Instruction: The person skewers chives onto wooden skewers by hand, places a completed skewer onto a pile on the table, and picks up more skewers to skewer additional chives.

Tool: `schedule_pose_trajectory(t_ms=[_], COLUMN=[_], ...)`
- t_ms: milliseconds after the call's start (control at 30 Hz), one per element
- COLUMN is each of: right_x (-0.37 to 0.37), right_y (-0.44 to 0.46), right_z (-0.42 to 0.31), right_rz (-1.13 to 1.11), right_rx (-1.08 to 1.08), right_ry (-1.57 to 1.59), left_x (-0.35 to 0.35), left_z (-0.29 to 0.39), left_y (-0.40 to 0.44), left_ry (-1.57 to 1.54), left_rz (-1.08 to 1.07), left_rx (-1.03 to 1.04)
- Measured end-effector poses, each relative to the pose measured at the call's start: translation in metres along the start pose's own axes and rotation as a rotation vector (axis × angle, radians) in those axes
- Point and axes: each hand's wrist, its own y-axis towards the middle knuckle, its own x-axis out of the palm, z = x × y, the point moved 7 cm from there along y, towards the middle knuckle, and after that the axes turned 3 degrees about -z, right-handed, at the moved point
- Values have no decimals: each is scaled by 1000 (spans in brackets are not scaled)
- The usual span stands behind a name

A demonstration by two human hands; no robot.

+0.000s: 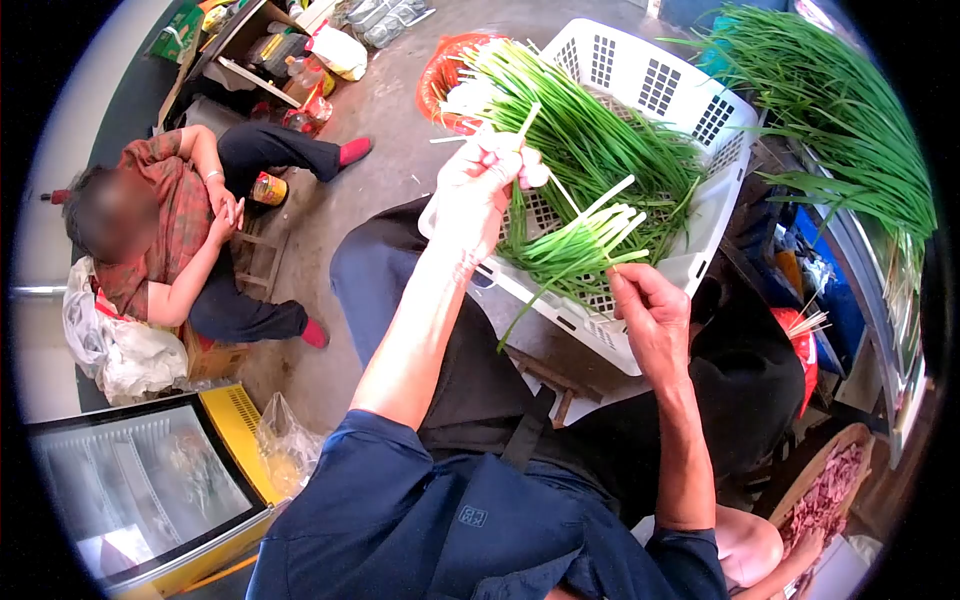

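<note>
A white plastic basket (735, 135) rests before my knees, holding long green stalks (600, 140) with pale ends toward the upper left. Above the basket's near left side, my left hand (482, 185) is closed on a thin pale stalk (528, 122) that sticks up from its fingers. My right hand (650, 305) pinches something too small to make out, just below the pale ends of a smaller bunch of stalks (590, 240) at the basket's near side. A red mesh bag (432, 85) lies against the basket's far left corner.
Another person (170, 210) sits at the left on a low seat. More green stalks (830, 120) lie on a metal-edged table at the right. A glass-topped yellow case (225, 420) stands at the lower left. At the lower right is a woven tray (855, 440) with reddish pieces.
</note>
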Motion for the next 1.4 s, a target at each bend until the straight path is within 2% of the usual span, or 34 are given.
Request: schedule_pose_trajectory(t_ms=[167, 300, 833, 933, 1000, 1133, 1200, 1233, 1300, 1333, 1400], right_x=[2, 3, 6, 4, 2, 1, 0, 0, 0, 1, 0], right_y=[0, 0, 1, 1, -1, -2, -2, -1, -1, -1, -2], right_z=[1, 4, 6, 7, 7, 9, 9, 7, 6, 7, 8], right_rz=[-5, -14, -10, -4, 2, 5, 13, 12, 11, -5, -20], right_rx=[27, 51, 77, 76, 81, 95, 86, 81, 74, 80, 85], right_ry=[53, 66, 54, 49, 37, 29, 30, 36, 44, 31, 18], left_x=[17, 19, 21, 26, 25, 28, 26, 19, 18, 19, 21], left_z=[-9, -12, -15, -14, -17, -19, -24, -26, -25, -23, -28], left_y=[-5, -9, -10, -10, -14, -14, -16, -15, -11, -12, -16], left_ry=[-79, -113, -58, -120, -80, -36, -186, -186, -277, -276, -211], left_rz=[-117, -11, 14, -34, 62, 57, 82, 82, -87, -87, -33], left_rx=[-33, -66, -8, 60, 34, -11, -154, -153, -134, -134, -304])
